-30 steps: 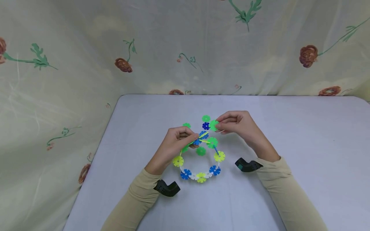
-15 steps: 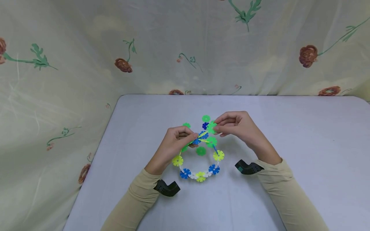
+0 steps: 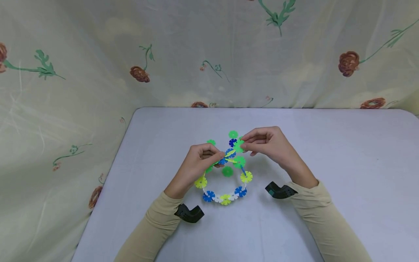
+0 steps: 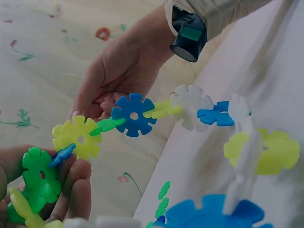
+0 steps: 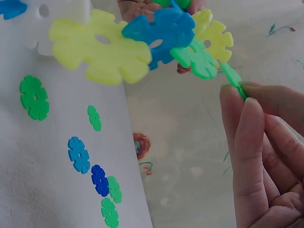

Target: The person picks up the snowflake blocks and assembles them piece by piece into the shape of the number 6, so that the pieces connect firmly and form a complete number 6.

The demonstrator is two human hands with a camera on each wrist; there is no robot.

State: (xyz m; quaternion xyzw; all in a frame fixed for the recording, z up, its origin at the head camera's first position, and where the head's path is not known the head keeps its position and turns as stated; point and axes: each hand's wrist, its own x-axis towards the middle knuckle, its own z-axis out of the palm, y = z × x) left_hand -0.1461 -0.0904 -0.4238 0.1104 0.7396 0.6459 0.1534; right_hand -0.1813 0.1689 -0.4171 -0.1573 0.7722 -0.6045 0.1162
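Observation:
My left hand (image 3: 204, 158) grips a chain of slotted flower discs in yellow, blue, white and green, linked edge to edge. In the head view the chain hangs as a ring, a yellow disc (image 3: 225, 199) at its bottom. Above and right of it, my right hand (image 3: 266, 140) pinches a green disc (image 3: 239, 146) between thumb and fingers. The right wrist view shows that green disc (image 5: 231, 75) nearly edge-on, close beside the chain's yellow disc (image 5: 225, 40); whether they touch I cannot tell. My left fingers (image 4: 78, 190) curl behind a green disc (image 4: 42, 176) in the left wrist view.
Several loose discs lie on the white table (image 3: 343, 156) beyond and under the chain. Among them are a green disc (image 5: 34, 97), a light blue disc (image 5: 78, 155) and a dark blue disc (image 5: 99, 180). A flowered cloth (image 3: 229, 54) hangs behind the table.
My right hand has come slightly left and down with the green disc, nearer the chain. The ring's lower part has swung a little left and up. My left hand has stayed put.

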